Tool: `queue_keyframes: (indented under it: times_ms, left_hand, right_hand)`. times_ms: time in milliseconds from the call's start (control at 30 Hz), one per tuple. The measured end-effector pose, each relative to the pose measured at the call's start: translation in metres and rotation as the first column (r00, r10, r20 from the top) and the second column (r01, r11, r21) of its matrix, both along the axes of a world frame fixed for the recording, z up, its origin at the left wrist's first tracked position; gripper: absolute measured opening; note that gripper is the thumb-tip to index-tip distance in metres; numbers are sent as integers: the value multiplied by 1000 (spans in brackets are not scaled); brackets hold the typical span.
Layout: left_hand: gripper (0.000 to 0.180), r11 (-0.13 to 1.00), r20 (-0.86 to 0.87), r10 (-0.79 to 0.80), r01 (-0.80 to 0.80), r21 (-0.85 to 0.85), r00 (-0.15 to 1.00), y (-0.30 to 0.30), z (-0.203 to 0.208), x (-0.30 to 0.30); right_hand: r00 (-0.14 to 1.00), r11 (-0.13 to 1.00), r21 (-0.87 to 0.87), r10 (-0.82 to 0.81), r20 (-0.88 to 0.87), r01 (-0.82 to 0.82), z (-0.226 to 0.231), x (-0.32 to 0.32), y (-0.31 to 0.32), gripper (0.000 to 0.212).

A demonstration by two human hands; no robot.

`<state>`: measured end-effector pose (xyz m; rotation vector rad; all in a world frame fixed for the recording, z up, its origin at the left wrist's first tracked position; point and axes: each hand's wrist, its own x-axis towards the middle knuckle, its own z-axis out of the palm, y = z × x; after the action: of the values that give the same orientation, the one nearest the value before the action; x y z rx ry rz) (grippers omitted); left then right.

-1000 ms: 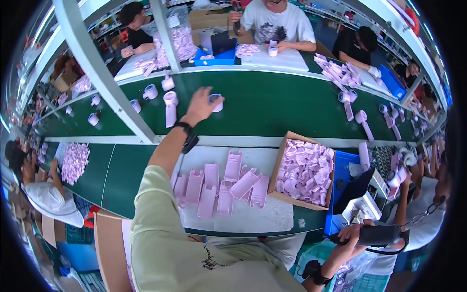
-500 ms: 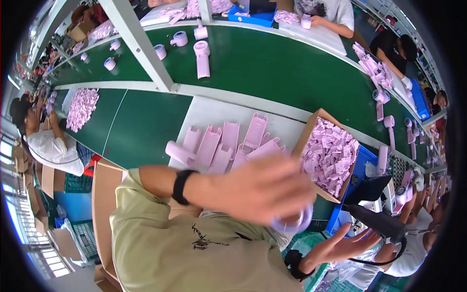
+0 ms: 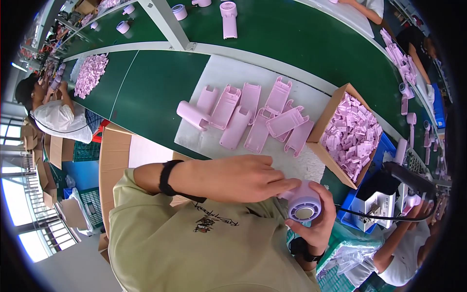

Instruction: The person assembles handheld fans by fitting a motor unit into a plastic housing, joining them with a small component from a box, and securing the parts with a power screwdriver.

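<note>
A round pale-purple fan head (image 3: 304,202) with a slotted rim and a silvery disc at its centre is in front of my shirt. My right hand (image 3: 323,220) wraps round its right side, thumb below and fingers over the edge. From the left, my left hand (image 3: 250,177) reaches across with curled fingers, its forefinger lying against the fan head's upper left, where a short pink stub shows; its thumb is hidden. Beyond my hands, several pink handle shells (image 3: 235,127) lie on a white foam sheet (image 3: 194,141), some overlapping.
A cardboard box (image 3: 321,155) of small pink parts stands right of the sheet, beside a blue tray (image 3: 346,200). A black corded tool (image 3: 408,179) is at the right. Behind a pale rail, the green belt (image 3: 287,41) carries fans (image 3: 228,20). Co-workers sit around.
My right hand, open and apart half a second ago, has come in and closed round the fan head. My left hand has slowed, its fingers at the fan head's side. The view has shifted.
</note>
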<state>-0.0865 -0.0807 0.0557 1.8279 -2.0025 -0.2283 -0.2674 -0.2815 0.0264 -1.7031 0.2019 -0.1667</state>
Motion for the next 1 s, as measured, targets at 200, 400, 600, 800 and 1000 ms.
queue_keyframes:
  times_ms: [200,400,600,800,1000]
  left_hand:
    - [53,985,-152,168,-161,57,974,51,10,33]
    - [55,776,320,570,-624,94,757,102,-22,72]
    - [48,748,-11,657,-650,130,754,104,-27,73]
    - [44,946,-928,-20,-307,103,-372,51,-48,27]
    - [38,944,-825,314,247,219,-469,-24,-66,-18]
  right_hand:
    - [979,977,-104,194,61,-187,-2,16,-2,78]
    - [996,996,-3,92,11,-92,-7,20,-5,77]
    - [997,996,50,73,-37,-71,-7,27,-8,80]
    - [997,945,320,-69,-19,72,-4,31,-8,79]
    - [993,935,344,47,107,-82,-2,47,-17,74]
